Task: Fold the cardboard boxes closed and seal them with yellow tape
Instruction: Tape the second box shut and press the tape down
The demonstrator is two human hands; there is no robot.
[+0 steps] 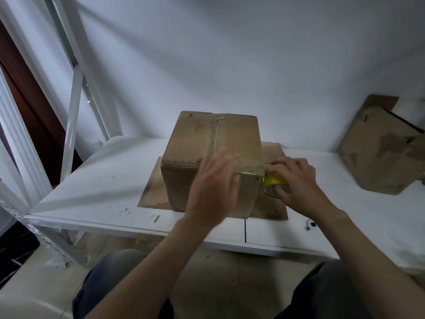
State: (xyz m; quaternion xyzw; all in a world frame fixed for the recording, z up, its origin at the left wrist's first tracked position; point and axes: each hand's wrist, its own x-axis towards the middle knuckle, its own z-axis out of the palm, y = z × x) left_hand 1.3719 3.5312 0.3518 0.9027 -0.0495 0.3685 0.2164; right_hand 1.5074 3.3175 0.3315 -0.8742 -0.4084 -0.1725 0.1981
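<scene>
We wear dark blue-grey trousers (110,275), creased at both knees; our forearms (158,256) are bare.

a plain storeroom or packing corner: a bare white wall (230,54), a white slotted-metal rack (74,93) whose scuffed, chipped shelf board (103,180) serves as a bench, a worn cardboard box (207,139) and a torn cardboard box (379,157) on it, pale floor tiles (218,284) below.
</scene>
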